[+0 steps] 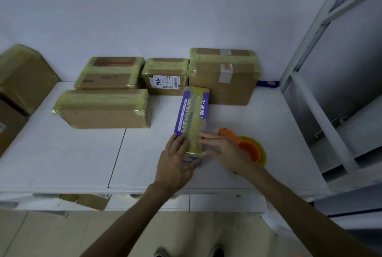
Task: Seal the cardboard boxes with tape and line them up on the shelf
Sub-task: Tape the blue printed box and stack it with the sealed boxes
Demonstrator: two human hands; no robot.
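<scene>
Both wrists cross the front edge of the shelf (pixel 62 174), with wide bare surface to the left of the left hand (pixel 175 158). It and the right hand (pixel 224 149) press flat, straight fingers against either side of the one purple box (pixel 191 116), and one orange tape dispenser (pixel 248 147) lies just right of the right hand. Beyond the fingertips stand four taped brown boxes (pixel 103 110), all closed, with two stacked boxes (pixel 22 77) far off to the left.

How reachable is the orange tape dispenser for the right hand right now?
Probably yes: the tape dispenser lies on the shelf right beside the right hand, with nothing between them. The hand's straight fingers rest on the purple box, holding nothing.
</scene>
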